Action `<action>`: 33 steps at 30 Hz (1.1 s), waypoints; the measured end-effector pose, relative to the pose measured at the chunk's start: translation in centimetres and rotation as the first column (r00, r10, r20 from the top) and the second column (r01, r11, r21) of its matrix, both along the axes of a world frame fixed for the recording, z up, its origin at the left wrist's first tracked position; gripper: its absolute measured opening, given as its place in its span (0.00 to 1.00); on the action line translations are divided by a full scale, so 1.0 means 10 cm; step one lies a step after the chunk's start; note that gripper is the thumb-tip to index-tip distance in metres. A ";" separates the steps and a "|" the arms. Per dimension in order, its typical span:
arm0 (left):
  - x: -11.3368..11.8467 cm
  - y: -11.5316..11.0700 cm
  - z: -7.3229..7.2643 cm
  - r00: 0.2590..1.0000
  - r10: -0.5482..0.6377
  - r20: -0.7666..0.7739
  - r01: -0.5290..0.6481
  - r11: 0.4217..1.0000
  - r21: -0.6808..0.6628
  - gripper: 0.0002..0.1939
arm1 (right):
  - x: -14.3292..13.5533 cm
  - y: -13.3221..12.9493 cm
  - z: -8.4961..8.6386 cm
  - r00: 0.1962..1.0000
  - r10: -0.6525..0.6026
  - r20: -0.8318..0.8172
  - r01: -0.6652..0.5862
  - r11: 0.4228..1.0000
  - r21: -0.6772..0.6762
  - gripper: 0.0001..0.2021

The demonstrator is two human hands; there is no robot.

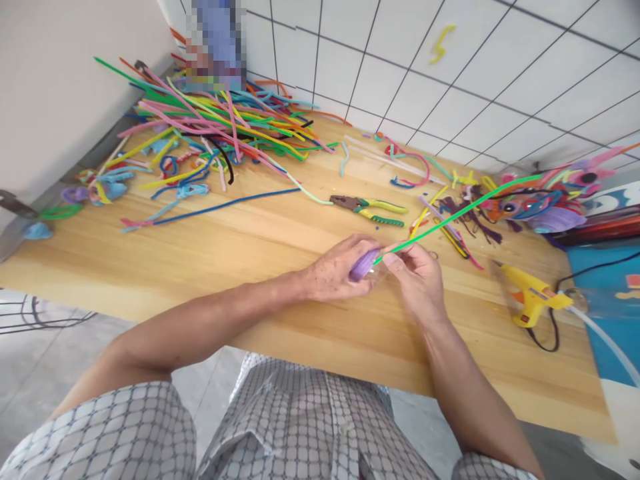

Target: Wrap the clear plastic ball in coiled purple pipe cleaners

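Closed around a purple fuzzy piece point(364, 265), my left hand point(336, 270) is over the table's front middle. Its far side is hidden by my fingers. My right hand point(416, 272) pinches a long green pipe cleaner point(450, 219) close to its lower end, right beside the purple piece. From there the green stem slants up to the right, over the other items. Whether its tip touches the purple piece I cannot tell. Pliers with yellow-green handles point(373, 208) lie just beyond my hands.
Loose pipe cleaners point(240, 123) are heaped at the back left. A yellow glue gun point(533, 293) with a cord rests at the right. Behind it are a utility knife point(451, 239) and colourful fuzzy figures point(545, 207). A white tiled wall point(350, 60) bounds the wooden table point(200, 250).
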State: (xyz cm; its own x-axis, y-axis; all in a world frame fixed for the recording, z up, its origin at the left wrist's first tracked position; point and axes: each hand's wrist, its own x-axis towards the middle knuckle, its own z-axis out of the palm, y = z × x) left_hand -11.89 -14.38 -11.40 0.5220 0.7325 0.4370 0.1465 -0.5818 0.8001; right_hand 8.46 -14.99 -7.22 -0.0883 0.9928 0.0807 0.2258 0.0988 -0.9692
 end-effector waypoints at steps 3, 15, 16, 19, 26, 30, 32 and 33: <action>0.01 -0.01 0.01 1.000 0.010 -0.006 -0.010 1.000 -0.001 0.33 | 0.00 -0.01 0.01 1.000 -0.004 0.020 0.004 1.000 -0.007 0.14; -0.06 -0.03 0.12 0.999 -0.037 -0.015 0.036 0.998 -0.054 0.25 | -0.01 -0.04 0.01 1.000 -0.021 0.010 0.022 0.999 -0.046 0.14; -0.06 -0.03 0.12 0.999 -0.038 -0.016 0.037 0.998 -0.050 0.25 | -0.01 -0.04 0.01 1.000 -0.023 0.010 0.024 0.999 -0.042 0.14; -0.06 -0.04 0.11 0.999 -0.041 -0.024 0.040 0.998 -0.039 0.25 | -0.01 -0.05 0.01 1.000 -0.015 0.015 0.016 0.999 -0.027 0.14; -0.05 -0.05 0.14 0.999 -0.034 0.002 0.034 0.998 -0.051 0.23 | -0.03 -0.06 0.01 0.999 -0.017 0.051 0.016 1.000 0.010 0.12; -0.04 -0.07 0.16 0.999 -0.027 0.017 0.028 0.998 -0.064 0.23 | -0.05 -0.07 0.01 0.997 -0.026 0.079 0.024 0.999 0.031 0.11; -0.04 -0.08 0.17 0.999 -0.027 0.025 0.029 0.996 -0.080 0.22 | -0.06 -0.07 0.01 0.995 -0.032 0.098 0.029 0.999 0.035 0.11; -0.04 -0.09 0.17 0.999 -0.026 0.028 0.028 0.996 -0.085 0.22 | -0.06 -0.08 0.01 0.994 -0.037 0.103 0.033 0.999 0.039 0.11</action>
State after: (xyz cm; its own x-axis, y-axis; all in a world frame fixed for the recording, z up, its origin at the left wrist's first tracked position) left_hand -12.26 -15.23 -9.72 0.5311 0.7533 0.3880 0.1089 -0.5148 0.8504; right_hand 7.83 -15.75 -7.15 -0.0633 0.9920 0.1095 0.3292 0.1243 -0.9360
